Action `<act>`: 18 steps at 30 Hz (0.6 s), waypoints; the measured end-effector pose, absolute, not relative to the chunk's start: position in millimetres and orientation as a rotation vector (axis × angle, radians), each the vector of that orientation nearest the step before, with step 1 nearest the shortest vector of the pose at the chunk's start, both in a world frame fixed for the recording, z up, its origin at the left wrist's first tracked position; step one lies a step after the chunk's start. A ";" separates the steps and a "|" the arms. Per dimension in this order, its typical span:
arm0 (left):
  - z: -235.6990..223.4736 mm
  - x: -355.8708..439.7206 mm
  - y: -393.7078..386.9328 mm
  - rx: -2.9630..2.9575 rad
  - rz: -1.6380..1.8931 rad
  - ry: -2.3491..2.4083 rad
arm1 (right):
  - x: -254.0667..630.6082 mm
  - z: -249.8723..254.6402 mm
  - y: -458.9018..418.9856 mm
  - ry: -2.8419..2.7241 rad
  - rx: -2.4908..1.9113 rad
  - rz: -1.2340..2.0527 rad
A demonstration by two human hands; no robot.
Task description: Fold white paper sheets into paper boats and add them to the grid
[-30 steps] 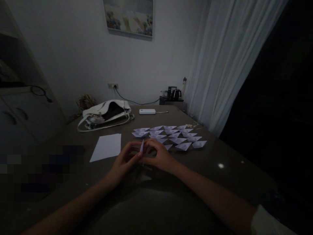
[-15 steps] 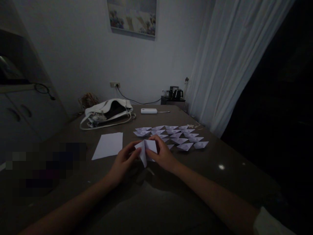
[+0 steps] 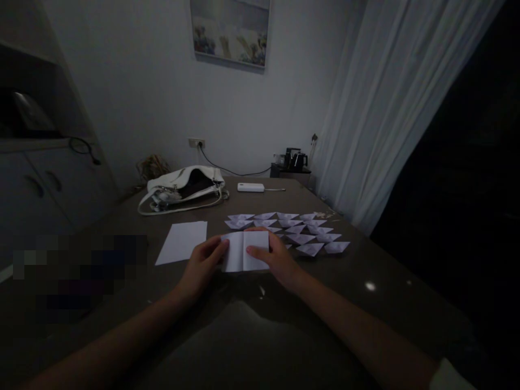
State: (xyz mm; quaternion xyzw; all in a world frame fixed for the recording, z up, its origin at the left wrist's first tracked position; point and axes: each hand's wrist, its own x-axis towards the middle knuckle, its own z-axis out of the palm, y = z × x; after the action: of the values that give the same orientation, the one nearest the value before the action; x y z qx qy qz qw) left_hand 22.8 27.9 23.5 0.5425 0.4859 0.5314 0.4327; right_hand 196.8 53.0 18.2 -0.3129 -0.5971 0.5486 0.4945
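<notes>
A white folded sheet of paper (image 3: 238,257) is held between my two hands above the table, opened nearly flat with a crease down its middle. My left hand (image 3: 202,265) pinches its left edge, thumb in front and fingers behind. On the right side my right hand (image 3: 282,260) grips it, the thumb lying across the front face. Just beyond stand several white folded paper boats (image 3: 299,238) in rows, some partly hidden by the held paper and my right hand. To the left lies a stack of plain white paper (image 3: 182,241).
A white handbag (image 3: 184,187) lies at the table's back left. Near the far edge is a white power bank (image 3: 251,187) with a short cable. A black kettle (image 3: 299,161) stands on a low cabinet behind, and a white curtain (image 3: 365,108) hangs at the right.
The folded paper, earlier bent along its middle crease with a flap pointing down, is now spread out nearly flat. Both hands keep their hold. The whole view has shifted slightly.
</notes>
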 end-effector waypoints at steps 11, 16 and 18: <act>22.6 13.5 35.6 1.773 1.049 1.314 | 198.9 17.5 50.9 -1.828 -0.873 0.994; 20.8 -2.3 35.1 2.055 0.802 1.452 | 199.5 10.4 49.2 -2.017 -1.012 0.868; 21.4 -7.4 31.7 2.137 0.728 1.489 | 199.5 10.1 46.5 -2.111 -1.046 0.831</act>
State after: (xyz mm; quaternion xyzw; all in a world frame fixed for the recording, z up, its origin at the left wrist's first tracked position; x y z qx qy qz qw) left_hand -7.4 31.7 21.4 0.7714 0.5376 0.2628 0.2166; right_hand 199.5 46.5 10.1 -0.3973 -0.8018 0.3154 0.3160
